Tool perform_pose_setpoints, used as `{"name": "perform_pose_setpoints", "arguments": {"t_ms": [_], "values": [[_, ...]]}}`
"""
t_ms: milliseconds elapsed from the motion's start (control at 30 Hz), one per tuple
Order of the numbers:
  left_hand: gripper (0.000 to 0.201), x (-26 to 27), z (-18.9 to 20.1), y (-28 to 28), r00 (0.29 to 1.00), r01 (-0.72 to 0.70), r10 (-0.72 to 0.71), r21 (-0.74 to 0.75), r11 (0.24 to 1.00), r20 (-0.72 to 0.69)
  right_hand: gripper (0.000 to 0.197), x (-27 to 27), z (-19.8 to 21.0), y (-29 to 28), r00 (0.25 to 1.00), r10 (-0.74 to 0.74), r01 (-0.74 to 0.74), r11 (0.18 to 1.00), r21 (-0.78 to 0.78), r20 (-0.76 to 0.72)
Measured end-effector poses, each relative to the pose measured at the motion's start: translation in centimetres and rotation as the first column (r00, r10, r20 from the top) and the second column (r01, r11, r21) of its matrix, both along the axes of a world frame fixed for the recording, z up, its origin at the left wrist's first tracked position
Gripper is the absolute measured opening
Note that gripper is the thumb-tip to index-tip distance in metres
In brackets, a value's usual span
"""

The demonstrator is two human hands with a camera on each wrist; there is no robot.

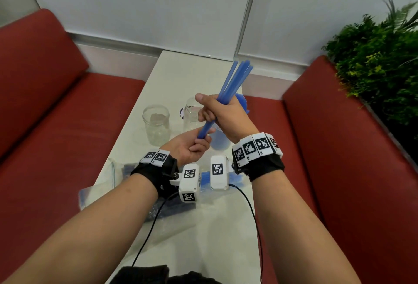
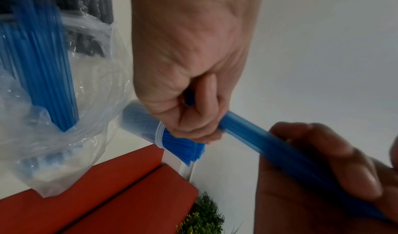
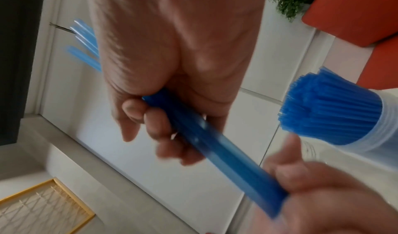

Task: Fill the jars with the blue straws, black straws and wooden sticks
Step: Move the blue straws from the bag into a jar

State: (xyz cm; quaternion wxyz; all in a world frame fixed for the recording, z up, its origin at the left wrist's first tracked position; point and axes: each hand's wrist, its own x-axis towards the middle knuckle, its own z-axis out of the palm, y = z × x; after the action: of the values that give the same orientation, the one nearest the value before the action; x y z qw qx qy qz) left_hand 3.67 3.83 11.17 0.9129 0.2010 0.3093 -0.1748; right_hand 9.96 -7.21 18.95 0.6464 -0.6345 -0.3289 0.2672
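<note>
Head view: two hands (image 1: 212,125) (both gripping) hold blue straws (image 1: 235,80).

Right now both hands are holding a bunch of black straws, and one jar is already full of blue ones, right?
Not quite. The bunch of straws that the right hand and left hand hold is blue, not black; the head view shows it plainly. The rest is right: one jar is already packed with blue straws.
</note>
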Motion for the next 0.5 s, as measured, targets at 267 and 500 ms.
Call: {"name": "perform_pose_setpoints", "arguments": {"t_ms": [267,500], "values": [[0.014,-1.5,-5.1,1.2,0.983,-0.119,0.146,0.215,0.969,-0.115,0.013,4.1,1.1,-4.1,0.986,0.154,-0.169,0.853,-0.494,-0.071],[0.035,-0.4,-6.1,1.8,0.960,-0.221,0.272,0.439,0.871,-0.057,0.006,5.9,2.5,-4.3,0.997,-0.059,0.076,0.922,-0.381,0.056]]}}
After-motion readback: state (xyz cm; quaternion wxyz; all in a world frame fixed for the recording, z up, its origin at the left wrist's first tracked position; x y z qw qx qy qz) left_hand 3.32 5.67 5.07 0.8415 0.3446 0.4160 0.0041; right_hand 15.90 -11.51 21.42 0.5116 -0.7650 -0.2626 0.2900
